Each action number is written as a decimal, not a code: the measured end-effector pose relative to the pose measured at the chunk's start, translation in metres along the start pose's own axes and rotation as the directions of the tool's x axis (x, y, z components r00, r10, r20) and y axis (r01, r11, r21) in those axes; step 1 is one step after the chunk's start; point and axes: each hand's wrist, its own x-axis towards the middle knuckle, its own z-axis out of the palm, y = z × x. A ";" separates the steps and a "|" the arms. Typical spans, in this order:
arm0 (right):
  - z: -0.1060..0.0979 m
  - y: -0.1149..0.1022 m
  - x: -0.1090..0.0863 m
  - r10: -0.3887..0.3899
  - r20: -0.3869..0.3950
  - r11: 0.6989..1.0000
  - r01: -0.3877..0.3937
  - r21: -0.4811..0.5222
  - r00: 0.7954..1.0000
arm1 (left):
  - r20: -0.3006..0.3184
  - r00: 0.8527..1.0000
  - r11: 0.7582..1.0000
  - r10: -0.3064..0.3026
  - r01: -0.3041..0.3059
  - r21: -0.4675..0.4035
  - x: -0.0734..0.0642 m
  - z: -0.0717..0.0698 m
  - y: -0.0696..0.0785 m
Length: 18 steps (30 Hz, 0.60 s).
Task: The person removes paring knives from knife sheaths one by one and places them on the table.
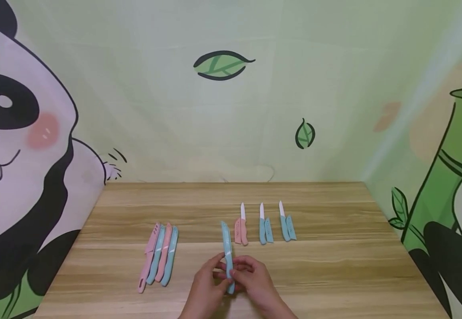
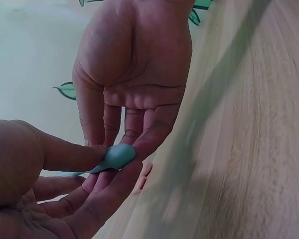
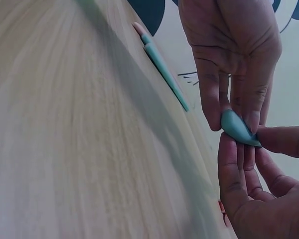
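Observation:
Above the front of the table, both hands hold one blue sheathed knife [image 1: 227, 241], its sheathed end pointing away and its handle end nearest the person. My left hand [image 1: 208, 283] pinches the handle from the left between thumb and fingers. From the other side, my right hand [image 1: 256, 281] pinches the same handle with its thumb on top. In the left wrist view the rounded blue handle end [image 2: 120, 155] shows between both hands' fingertips. The right wrist view shows that handle end [image 3: 234, 127] gripped likewise.
On the left lie several sheathed knives side by side, among them a pink knife [image 1: 151, 254] and a blue knife [image 1: 170, 257]. Behind the right hand, three white-bladed knives lie beside their sheaths: a pink one [image 1: 244, 230] and two blue ones. A printed cloth [image 1: 155, 110] hangs behind the wooden table [image 1: 334, 274].

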 end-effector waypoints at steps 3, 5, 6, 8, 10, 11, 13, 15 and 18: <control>-0.005 0.000 -0.003 -0.002 -0.002 1.000 0.002 0.003 1.000 | 0.015 1.000 1.000 0.024 -0.025 0.009 0.000 0.003 0.000; -0.008 0.000 -0.005 -0.007 0.001 1.000 0.007 0.009 1.000 | 0.022 0.999 0.999 0.036 -0.036 0.004 0.000 0.006 -0.001; -0.010 0.001 -0.006 -0.006 0.004 1.000 0.006 0.014 1.000 | 0.025 0.999 0.999 0.038 -0.038 0.006 0.000 0.007 -0.001; -0.012 0.001 -0.008 -0.008 0.007 1.000 0.007 0.020 1.000 | 0.028 0.999 0.999 0.034 -0.034 0.012 0.000 0.009 -0.002; -0.013 0.001 -0.009 -0.007 0.007 1.000 0.007 0.025 1.000 | 0.031 0.999 0.999 0.032 -0.032 0.014 0.001 0.011 -0.002; -0.013 0.001 -0.009 -0.007 0.007 1.000 0.007 0.028 1.000 | 0.031 0.999 0.999 0.034 -0.035 0.018 0.001 0.011 -0.002; -0.013 0.001 -0.010 -0.010 0.005 0.999 0.009 0.031 1.000 | 0.035 0.998 0.999 0.046 -0.047 0.024 0.001 0.011 -0.002; -0.014 0.001 -0.010 -0.011 0.005 0.999 0.011 0.034 1.000 | 0.042 0.997 0.998 0.060 -0.061 0.023 0.001 0.012 -0.002; -0.016 0.001 -0.011 -0.010 0.000 0.999 0.010 0.030 1.000 | 0.051 0.997 0.998 0.063 -0.064 0.026 0.001 0.013 -0.001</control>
